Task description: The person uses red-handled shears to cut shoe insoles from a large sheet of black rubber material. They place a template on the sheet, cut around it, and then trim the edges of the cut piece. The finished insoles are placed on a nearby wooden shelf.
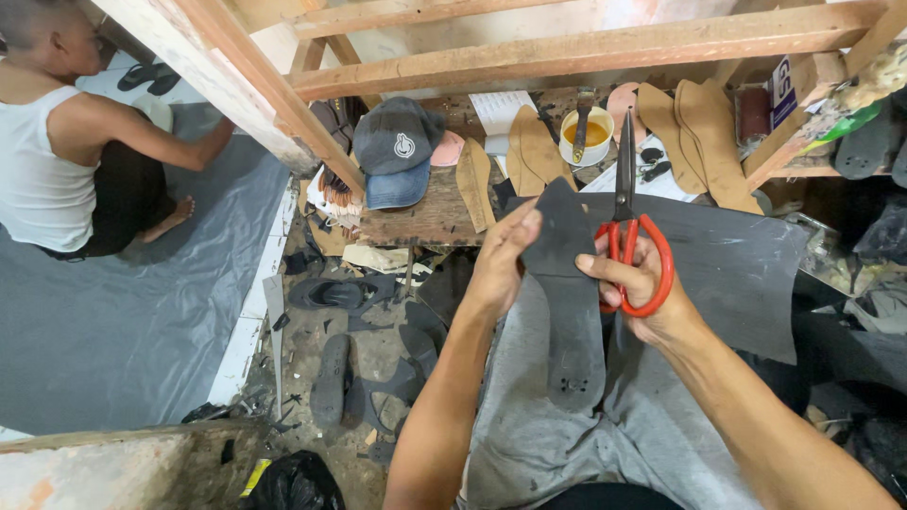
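My left hand grips the upper left edge of a black sole-shaped rubber piece that hangs down over my lap. My right hand holds red-handled scissors, fingers through the loops, blades closed and pointing up away from me. The scissors sit just right of the sole's top, close to its edge. A large dark rubber sheet lies behind and to the right of both hands.
A wooden bench ahead carries a grey cap, tan insole cutouts and a white cup of yellow glue with a brush. Wooden beams cross overhead. Sandals and scraps litter the floor. Another person sits at left on grey sheeting.
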